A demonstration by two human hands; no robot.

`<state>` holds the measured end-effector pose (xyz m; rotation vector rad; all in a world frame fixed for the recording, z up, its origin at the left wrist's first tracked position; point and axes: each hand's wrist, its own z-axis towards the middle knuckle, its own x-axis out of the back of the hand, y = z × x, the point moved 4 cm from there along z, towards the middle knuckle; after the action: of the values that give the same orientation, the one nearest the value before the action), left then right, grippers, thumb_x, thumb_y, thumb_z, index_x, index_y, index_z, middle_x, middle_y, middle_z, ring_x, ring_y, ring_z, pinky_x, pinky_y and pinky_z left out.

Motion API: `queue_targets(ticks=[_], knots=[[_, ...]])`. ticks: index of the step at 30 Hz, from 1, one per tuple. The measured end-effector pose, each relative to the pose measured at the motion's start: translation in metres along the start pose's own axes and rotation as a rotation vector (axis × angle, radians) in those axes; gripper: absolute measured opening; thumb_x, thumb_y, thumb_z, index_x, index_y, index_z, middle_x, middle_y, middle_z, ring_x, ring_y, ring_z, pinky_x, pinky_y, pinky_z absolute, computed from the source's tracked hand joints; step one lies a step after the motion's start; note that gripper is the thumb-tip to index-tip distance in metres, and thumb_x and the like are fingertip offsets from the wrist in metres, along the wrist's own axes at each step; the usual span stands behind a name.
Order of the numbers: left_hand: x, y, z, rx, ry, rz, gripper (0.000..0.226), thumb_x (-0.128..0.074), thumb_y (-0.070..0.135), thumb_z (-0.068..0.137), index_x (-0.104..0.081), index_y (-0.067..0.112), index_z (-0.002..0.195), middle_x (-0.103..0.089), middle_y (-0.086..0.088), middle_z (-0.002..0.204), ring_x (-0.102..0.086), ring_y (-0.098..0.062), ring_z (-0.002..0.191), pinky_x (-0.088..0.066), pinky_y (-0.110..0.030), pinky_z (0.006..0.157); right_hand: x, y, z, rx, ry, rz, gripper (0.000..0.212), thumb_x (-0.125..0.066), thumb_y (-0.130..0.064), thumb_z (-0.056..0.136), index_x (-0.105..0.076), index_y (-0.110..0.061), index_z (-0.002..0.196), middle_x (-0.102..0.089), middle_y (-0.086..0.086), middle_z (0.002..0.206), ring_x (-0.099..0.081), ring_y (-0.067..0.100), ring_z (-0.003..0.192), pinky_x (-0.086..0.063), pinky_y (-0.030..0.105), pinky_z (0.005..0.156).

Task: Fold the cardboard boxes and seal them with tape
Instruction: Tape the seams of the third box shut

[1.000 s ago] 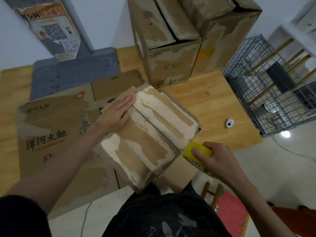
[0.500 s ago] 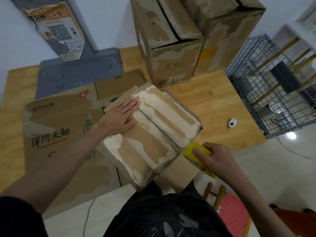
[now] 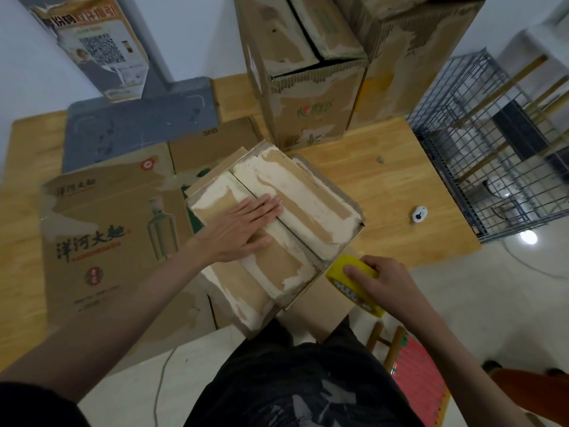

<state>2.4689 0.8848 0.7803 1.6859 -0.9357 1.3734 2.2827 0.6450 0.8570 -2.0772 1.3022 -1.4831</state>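
At frame centre I see my left hand point(image 3: 243, 231) lying flat, fingers straight, pressing the closed flaps of the cardboard box point(image 3: 277, 238) where they meet, the box sitting at the near edge of the counter point(image 3: 394, 192). Lower right of centre, my right hand point(image 3: 381, 285) has its grip curled round the yellow tape roll point(image 3: 345, 278), just beside the box's near corner.

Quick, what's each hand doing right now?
Left hand: open, pressing flat on the box flaps.
Right hand: gripping the yellow tape roll.
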Motion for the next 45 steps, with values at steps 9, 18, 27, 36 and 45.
queue_targets(ticks=[9, 18, 27, 36, 45], knots=[[-0.009, 0.031, 0.002, -0.018, 0.0, -0.03, 0.074, -0.028, 0.054, 0.107, 0.004, 0.015, 0.161, 0.011, -0.001, 0.169, 0.009, -0.015, 0.155, -0.011, -0.044, 0.126, -0.005, 0.011, 0.004, -0.022, -0.032, -0.005, 0.031, -0.064, -0.033, 0.097, -0.064, -0.011, 0.075, -0.056, -0.007, 0.054, -0.057, -0.008, 0.047, -0.04, 0.008, 0.049], [-0.016, 0.073, 0.001, -0.019, 0.001, -0.037, 0.078, -0.029, 0.057, 0.105, 0.002, 0.013, 0.161, 0.011, -0.002, 0.169, 0.01, -0.016, 0.155, -0.01, -0.043, 0.126, -0.012, 0.028, 0.01, -0.042, -0.056, -0.055, 0.025, -0.063, -0.036, 0.096, -0.067, -0.017, 0.081, -0.06, -0.009, 0.057, -0.056, -0.011, 0.055, -0.037, 0.01, 0.049], [-0.027, 0.121, 0.012, -0.077, -0.023, -0.081, 0.081, -0.031, 0.059, 0.103, 0.001, 0.013, 0.161, 0.009, -0.003, 0.169, 0.011, -0.017, 0.155, -0.008, -0.042, 0.126, -0.021, 0.042, 0.019, -0.07, -0.081, -0.093, 0.022, -0.062, -0.035, 0.096, -0.065, -0.02, 0.079, -0.058, -0.008, 0.055, -0.056, -0.011, 0.052, -0.034, 0.013, 0.045], [-0.011, 0.111, 0.028, -0.082, -0.022, -0.208, 0.074, -0.029, 0.057, 0.102, -0.007, 0.018, 0.162, -0.004, -0.003, 0.169, -0.004, -0.02, 0.156, -0.016, -0.044, 0.125, -0.045, 0.062, 0.04, -0.094, -0.098, -0.093, 0.02, -0.062, -0.037, 0.094, -0.067, -0.019, 0.101, -0.049, -0.011, 0.066, -0.047, 0.007, 0.063, -0.031, 0.024, 0.054], [0.032, -0.086, 0.02, 0.92, 0.16, -0.478, 0.05, -0.032, 0.048, 0.107, -0.062, 0.014, 0.127, -0.068, -0.02, 0.113, -0.062, -0.039, 0.104, -0.046, -0.043, 0.082, -0.053, 0.059, 0.046, -0.097, 0.025, -0.043, 0.034, -0.056, -0.047, 0.099, -0.065, -0.016, 0.091, -0.051, -0.008, 0.064, -0.048, 0.006, 0.059, -0.031, 0.027, 0.052]])
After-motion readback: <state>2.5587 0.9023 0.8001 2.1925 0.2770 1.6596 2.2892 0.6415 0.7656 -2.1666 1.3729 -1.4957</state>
